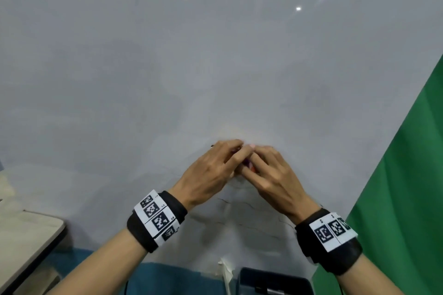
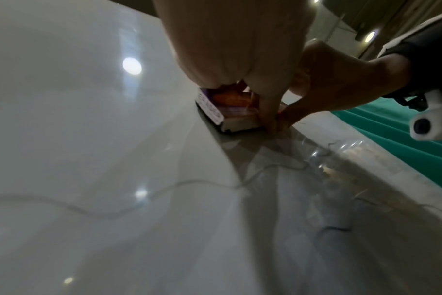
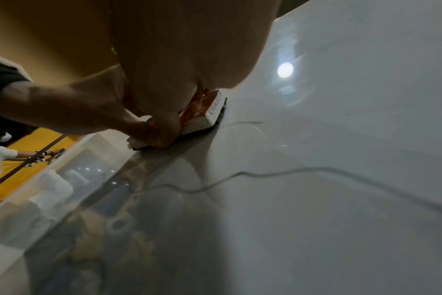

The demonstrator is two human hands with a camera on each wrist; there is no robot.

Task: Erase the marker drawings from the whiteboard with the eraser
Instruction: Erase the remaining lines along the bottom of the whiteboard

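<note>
Wavy marker lines [image 1: 249, 225] remain on the whiteboard [image 1: 215, 67] nearest the person, below the wrists. Beyond them, left hand [image 1: 211, 170] and right hand [image 1: 271, 175] are both clamped on the eraser [image 2: 227, 111], pad flat on the board, its long axis across the strokes.

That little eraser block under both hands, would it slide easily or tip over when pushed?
The eraser looks low and flat, pad down on the glossy whiteboard, so it probably slides rather than tips. It seems stiff and light: the left hand and right hand cover it together.
</note>
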